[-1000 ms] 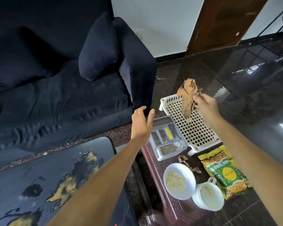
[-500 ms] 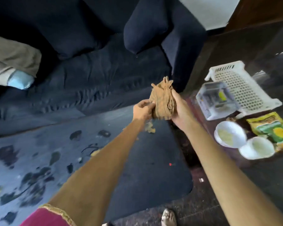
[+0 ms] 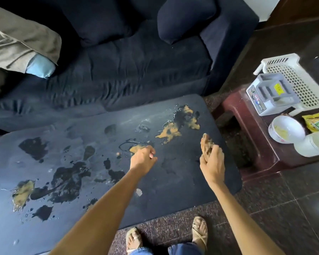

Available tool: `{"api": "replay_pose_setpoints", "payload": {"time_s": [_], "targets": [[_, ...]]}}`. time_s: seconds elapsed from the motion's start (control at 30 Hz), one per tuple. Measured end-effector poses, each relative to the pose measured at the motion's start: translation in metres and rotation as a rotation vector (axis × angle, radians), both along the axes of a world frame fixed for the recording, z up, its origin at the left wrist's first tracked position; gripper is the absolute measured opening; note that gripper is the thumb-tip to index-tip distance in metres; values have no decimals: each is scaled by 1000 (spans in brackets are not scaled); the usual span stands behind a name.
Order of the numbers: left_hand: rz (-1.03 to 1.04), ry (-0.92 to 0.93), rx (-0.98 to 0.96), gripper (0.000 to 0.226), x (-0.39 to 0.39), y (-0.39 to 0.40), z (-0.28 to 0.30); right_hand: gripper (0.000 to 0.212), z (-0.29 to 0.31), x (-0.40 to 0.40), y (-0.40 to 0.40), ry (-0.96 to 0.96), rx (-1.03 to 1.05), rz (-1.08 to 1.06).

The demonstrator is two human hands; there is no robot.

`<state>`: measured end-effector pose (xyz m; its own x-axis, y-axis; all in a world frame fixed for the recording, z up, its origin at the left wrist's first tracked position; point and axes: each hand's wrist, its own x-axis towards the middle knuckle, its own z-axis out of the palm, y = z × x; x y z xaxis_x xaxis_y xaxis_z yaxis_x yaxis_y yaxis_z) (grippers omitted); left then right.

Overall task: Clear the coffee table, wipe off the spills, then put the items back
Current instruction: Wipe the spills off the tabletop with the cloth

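Left hand (image 3: pixel 143 159) curled, holding nothing; right hand (image 3: pixel 212 163) grips cloth (image 3: pixel 206 146).

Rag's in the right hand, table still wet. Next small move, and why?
Probably lower the right hand and press the brown rag onto the nearest tan spill, just ahead and to its left. The coffee table holds no items, the spills are unwiped, and the rag hangs above the surface. The left hand holds nothing.
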<state>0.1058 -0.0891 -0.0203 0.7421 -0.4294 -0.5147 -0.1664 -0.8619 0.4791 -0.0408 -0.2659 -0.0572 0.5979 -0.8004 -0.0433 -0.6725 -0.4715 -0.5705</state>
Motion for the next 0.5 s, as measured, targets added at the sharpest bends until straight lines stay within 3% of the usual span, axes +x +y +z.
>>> {"api": "replay_pose_setpoints", "payload": {"time_s": [0.07, 0.13, 0.23, 0.3, 0.43, 0.5], "targets": [[-94, -30, 19, 24, 1, 10, -2, 45, -14, -16, 13, 192, -211, 253], [-164, -35, 28, 29, -3, 14, -8, 48, -27, -22, 26, 309, -343, 357], [-306, -103, 98, 47, -10, 5, -17, 38, -37, -14, 38, 309, -378, 209], [-408, -204, 197, 62, -13, -5, -20, 44, -39, -5, 49, 334, -412, 163], [-596, -416, 446, 106, -25, -24, -29, 55, -42, -22, 62, 263, -552, 549], [-650, -482, 512, 120, -30, -30, -36, 53, -38, -46, 32, 246, -518, 538]]}}
